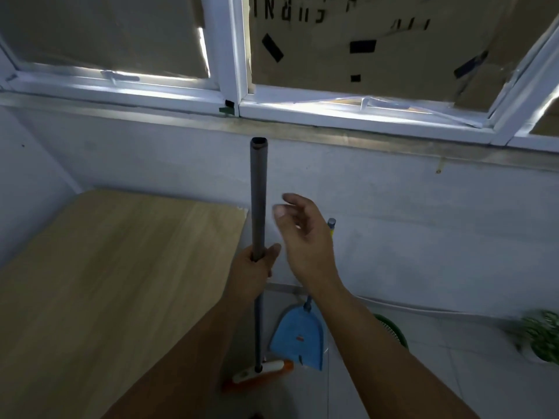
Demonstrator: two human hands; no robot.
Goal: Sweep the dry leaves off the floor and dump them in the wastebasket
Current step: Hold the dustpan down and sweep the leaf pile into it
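My left hand (255, 269) grips the grey handle of a broom (258, 195) that stands upright against the wall; its white and orange head (260, 373) rests on the floor. My right hand (302, 234) hovers just right of the handle, fingers apart, holding nothing. A blue dustpan (298, 337) leans against the wall below my right forearm, and the grey-and-yellow top of its handle (331, 224) shows behind my right hand. No dry leaves are in sight.
A light wooden tabletop (106, 282) fills the left. Green mesh baskets stand on the tiled floor at right (544, 337) and behind my right forearm (390, 328). A window covered with cardboard (363, 40) runs above the white wall.
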